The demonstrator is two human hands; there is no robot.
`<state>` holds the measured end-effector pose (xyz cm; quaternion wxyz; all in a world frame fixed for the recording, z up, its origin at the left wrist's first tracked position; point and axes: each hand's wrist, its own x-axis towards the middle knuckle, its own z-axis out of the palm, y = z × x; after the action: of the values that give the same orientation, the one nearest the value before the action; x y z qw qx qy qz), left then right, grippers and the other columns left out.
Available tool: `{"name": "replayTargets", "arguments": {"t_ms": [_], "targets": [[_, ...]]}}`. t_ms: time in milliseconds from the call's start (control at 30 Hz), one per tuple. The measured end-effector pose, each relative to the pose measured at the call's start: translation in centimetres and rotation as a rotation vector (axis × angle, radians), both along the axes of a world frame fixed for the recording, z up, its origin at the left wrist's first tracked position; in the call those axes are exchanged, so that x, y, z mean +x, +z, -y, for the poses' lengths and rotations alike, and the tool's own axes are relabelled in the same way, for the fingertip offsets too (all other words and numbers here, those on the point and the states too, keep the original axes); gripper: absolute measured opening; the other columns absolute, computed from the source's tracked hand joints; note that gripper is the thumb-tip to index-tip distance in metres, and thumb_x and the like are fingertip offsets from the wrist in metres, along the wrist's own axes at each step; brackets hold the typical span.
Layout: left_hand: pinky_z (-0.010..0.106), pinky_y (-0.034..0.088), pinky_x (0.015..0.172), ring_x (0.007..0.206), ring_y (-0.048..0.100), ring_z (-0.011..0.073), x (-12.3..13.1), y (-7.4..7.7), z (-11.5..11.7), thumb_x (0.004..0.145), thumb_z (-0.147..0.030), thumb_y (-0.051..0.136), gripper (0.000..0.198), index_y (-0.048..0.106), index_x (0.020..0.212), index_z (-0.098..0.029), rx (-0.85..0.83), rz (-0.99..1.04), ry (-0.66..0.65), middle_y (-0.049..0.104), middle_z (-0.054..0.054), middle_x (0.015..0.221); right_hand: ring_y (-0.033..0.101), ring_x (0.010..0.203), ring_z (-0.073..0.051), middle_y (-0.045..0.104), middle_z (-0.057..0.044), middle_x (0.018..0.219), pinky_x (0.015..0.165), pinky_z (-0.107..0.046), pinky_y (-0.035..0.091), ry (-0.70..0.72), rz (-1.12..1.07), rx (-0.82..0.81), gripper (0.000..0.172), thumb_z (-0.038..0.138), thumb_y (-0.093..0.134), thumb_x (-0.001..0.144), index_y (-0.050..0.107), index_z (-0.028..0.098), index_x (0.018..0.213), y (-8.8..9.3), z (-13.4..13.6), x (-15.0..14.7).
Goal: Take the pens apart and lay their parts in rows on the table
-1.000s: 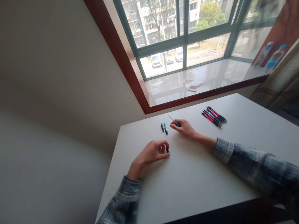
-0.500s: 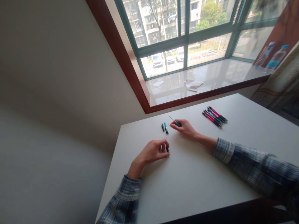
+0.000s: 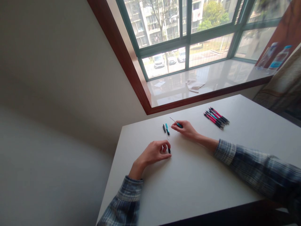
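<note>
My left hand (image 3: 152, 153) rests low over the white table, thumb and fingertips closed on a small black pen part (image 3: 169, 150). Farther back and to the right, my right hand (image 3: 185, 128) pinches a teal and black pen piece (image 3: 179, 125). A thin pale rod pokes out of that grip toward the upper left. Between the hands and the table's back edge lie a black pen part (image 3: 164, 128) and a teal pen barrel (image 3: 167, 129), side by side. Just below them is a thin whitish refill (image 3: 167, 136), partly beyond my left fingers.
Several pink, teal and black pens (image 3: 216, 118) lie in a row at the back right of the table (image 3: 199, 179). Behind it, a window sill (image 3: 174, 84) bears a crumpled cloth (image 3: 195, 85) and plastic bottles (image 3: 279, 58). A wall (image 3: 58, 110) stands left.
</note>
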<state>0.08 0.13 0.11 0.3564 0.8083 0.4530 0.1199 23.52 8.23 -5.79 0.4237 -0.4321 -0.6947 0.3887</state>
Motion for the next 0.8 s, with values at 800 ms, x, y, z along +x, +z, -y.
{"name": "replayTargets", "arguments": {"t_ms": [800], "targets": [[0.027, 0.053, 0.073, 0.077, 0.067, 0.0164, 0.2, -0.6, -1.0, 0.089, -0.042, 0.075, 0.024, 0.078, 0.093, -0.02, 0.241, 0.408, 0.318, 0.076, 0.006, 0.09, 0.038, 0.062, -0.012, 0.047, 0.003, 0.063, 0.059, -0.026, 0.031, 0.258, -0.135, -0.07, 0.046, 0.062, 0.074, 0.082, 0.074, 0.016, 0.081, 1.9, 2.9, -1.6]]}}
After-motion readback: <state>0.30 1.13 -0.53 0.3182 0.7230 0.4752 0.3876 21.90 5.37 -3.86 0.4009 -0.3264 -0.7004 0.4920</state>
